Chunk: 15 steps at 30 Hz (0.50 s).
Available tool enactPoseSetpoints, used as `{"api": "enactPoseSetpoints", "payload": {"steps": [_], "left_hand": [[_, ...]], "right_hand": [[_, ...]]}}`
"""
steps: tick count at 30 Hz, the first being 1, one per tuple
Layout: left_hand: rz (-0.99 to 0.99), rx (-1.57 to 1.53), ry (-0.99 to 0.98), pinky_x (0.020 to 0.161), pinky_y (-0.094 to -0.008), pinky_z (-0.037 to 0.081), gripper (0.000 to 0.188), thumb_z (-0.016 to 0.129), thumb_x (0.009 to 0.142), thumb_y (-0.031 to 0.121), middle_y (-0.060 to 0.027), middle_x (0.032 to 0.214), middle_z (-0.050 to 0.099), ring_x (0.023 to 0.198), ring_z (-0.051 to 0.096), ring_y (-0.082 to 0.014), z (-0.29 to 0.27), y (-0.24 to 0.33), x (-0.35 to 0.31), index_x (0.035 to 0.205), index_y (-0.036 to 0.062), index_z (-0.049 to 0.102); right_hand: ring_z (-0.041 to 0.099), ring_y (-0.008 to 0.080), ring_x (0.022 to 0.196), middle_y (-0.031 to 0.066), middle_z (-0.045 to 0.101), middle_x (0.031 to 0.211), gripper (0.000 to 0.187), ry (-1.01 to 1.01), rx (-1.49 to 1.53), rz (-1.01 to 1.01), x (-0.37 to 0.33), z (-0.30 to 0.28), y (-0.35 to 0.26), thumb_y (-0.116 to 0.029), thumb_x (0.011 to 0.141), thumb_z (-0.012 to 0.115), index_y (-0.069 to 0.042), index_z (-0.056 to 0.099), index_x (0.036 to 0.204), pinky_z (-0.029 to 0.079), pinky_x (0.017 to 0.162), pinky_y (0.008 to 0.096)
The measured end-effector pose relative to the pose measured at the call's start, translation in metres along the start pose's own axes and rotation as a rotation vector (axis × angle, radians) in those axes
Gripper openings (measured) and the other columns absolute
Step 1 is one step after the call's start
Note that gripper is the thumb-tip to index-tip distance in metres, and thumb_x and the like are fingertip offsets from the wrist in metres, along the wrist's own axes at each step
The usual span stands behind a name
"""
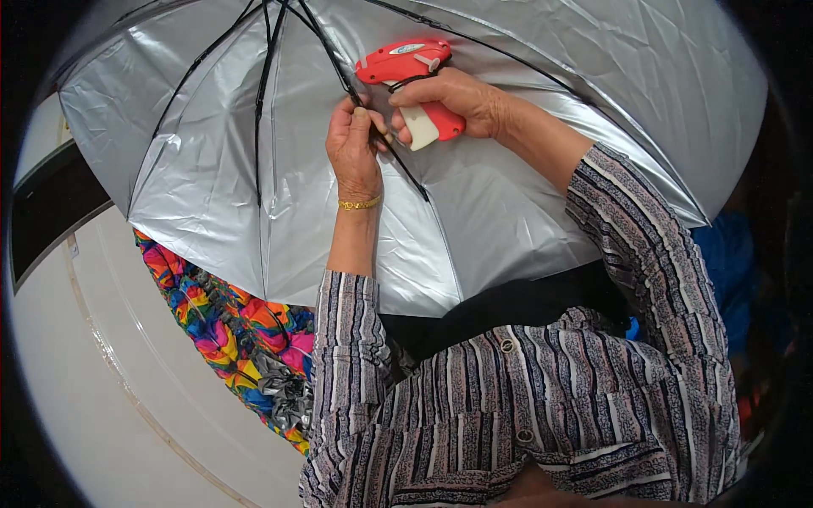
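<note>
Right hand (461, 100) closed around the white grip of a red tagging gun (411, 72), index finger along its underside, nose aimed toward the left hand. Left hand (356, 144) just beside it, fingers pressed together and pinching a black umbrella rib (373, 127) against the silver canopy lining (474, 212), thumb on top of the rib. Very little room between the gun's tip and the pinching fingertips; needle itself not visible, so exact place of the point impossible to tell. Main risk, as a judgement: a pricked finger, caused by firing or pushing while the left fingertips sit directly in front of the nose. Second risk: torn or wrongly pierced lining, caused by the thin cloth sliding off the rib if the pinch loosens, or by the gun entering at a slant. Third risk: rib slipping sideways under the thumb, since the open canopy hangs free in front of the body, with no tabletop visibly under it and only the two hands steadying it. Below the left forearm, a bright multicoloured folded fabric (229, 326) with a grey ruffled edge, well apart from both hands and unlikely to interfere.
</note>
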State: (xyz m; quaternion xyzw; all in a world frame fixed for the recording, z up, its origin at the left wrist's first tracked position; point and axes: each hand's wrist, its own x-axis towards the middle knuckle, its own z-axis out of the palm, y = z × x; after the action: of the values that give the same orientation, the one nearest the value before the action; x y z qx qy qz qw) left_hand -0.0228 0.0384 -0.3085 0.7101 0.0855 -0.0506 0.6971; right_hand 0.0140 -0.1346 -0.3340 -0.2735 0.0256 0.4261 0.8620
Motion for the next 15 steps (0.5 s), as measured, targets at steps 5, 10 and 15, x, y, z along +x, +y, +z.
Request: {"api": "enactPoseSetpoints", "payload": {"steps": [5,10,15], "left_hand": [[-0.003,-0.017,0.003,0.048,-0.0166,0.036,0.022,0.048,0.091,0.022,0.0010,0.068,0.053,0.056,0.045,-0.0052,0.0029,-0.0009,-0.0005,0.105,0.0040,0.050],[-0.007,-0.002,-0.004,0.048,-0.0171,0.035,0.022,0.047,0.092,0.022,0.0009,0.068,0.053,0.056,0.046,-0.0054,0.0036,-0.0011,0.0010,0.104,0.0036,0.050],[0.004,-0.004,-0.025,0.048,-0.0173,0.034,0.022,0.047,0.092,0.022,0.0010,0.067,0.053,0.056,0.045,-0.0054,0.0057,-0.0007,0.0004,0.104,0.0037,0.050]], "right_hand": [[0.064,0.0179,0.065,0.0101,0.063,0.077,0.020,-0.020,-0.018,0.002,-0.0021,0.0017,-0.0025,-0.013,0.080,0.059,0.001,0.056,0.094,0.054,0.062,0.0299],[0.064,0.0177,0.066,0.0099,0.063,0.078,0.021,-0.027,-0.036,-0.015,-0.0011,0.0015,-0.0028,-0.013,0.080,0.059,0.001,0.056,0.095,0.053,0.062,0.0298],[0.064,0.0178,0.065,0.0099,0.063,0.078,0.022,-0.031,-0.017,-0.038,-0.0033,0.0006,-0.0027,-0.013,0.080,0.059,0.000,0.055,0.097,0.054,0.062,0.0298]]}}
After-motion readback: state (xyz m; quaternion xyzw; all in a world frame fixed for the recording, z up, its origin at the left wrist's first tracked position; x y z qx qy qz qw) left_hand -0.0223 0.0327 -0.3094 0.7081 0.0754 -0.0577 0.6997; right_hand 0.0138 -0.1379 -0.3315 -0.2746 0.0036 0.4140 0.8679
